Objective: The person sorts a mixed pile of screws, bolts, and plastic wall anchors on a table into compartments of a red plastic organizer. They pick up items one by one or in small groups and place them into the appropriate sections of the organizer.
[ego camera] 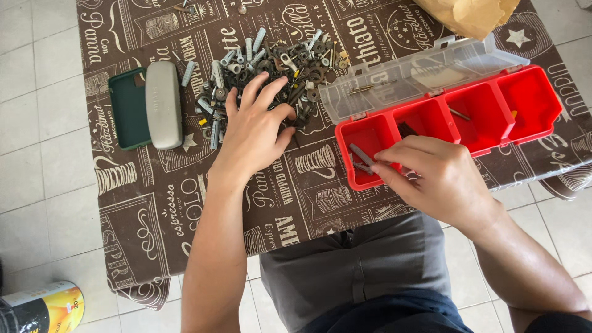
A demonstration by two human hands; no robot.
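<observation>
While the left hand (256, 126) lies spread over the heap (265, 68) of mixed hardware, fingers loosely curled into it as if raking pieces apart, the right hand (431, 176) pinches a grey plug (362, 154) between thumb and fingertips over the leftmost bin of the red box (530, 105). The box sits close by the right hand at the table's near edge, its clear lid (425, 71) folded back out of the way, so each bin lies open from above. The plug is short, dull grey and ribbed, angled down into the bin, where another dark piece lies beside it. Other bins hold a few small bits, one a thin nail. Left of the heap, a grey case (163, 105) rests on a green one (126, 111). A brown patterned cloth (185, 203) covers the table.
</observation>
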